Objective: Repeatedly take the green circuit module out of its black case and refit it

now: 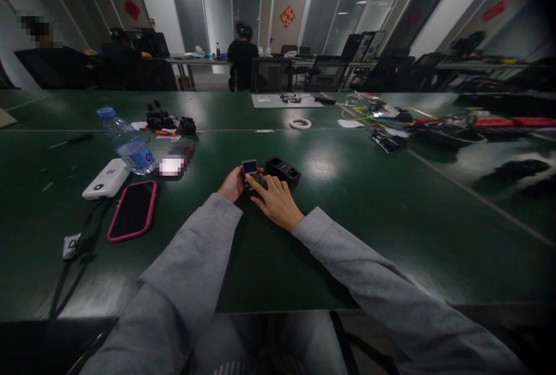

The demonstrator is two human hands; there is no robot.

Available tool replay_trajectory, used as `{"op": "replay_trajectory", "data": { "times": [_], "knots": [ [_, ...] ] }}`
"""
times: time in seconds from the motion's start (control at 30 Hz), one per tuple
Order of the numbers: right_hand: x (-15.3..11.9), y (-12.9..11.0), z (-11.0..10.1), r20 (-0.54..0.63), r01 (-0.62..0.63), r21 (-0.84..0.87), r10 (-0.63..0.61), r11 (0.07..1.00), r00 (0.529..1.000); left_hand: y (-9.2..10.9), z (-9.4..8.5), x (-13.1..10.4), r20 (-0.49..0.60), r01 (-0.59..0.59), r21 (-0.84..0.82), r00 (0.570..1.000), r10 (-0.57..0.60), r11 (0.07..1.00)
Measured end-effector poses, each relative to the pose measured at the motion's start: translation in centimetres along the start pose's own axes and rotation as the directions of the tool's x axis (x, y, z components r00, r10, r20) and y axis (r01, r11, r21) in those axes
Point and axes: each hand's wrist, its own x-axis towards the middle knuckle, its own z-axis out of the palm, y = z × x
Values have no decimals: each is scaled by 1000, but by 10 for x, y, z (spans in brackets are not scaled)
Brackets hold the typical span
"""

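Observation:
A small handheld device with a dark screen in a light frame (249, 167) is in my left hand (233, 185), whose fingers are closed round its left side. My right hand (278, 201) reaches over it from the right, with the index finger stretched out onto the part below the screen and the other fingers apart. The lower part of the device is partly covered by that finger. Just behind my right hand, a black box-shaped case with openings in its top (283, 171) lies on the green table (278, 270).
To the left are a water bottle (130, 146), a white power bank (105, 179) with a cable, and a pink-cased phone (132, 211). A roll of white tape (300, 123) lies farther back. Cables and tools (391, 123) are spread at the right. People sit beyond the table.

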Motion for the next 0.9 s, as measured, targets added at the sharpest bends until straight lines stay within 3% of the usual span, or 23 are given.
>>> {"op": "replay_trajectory", "data": {
  "times": [0.7, 0.9],
  "knots": [
    [1, 3, -4, -72, -44, -5, 43, 999, 996, -2, -4, 5, -10, -14, -9, 1000, 14, 1000],
    [1, 8, -7, -139, -105, 56, 111, 993, 984, -1, -2, 5, -49, 28, -4, 998, -28, 1000]
  ]
}}
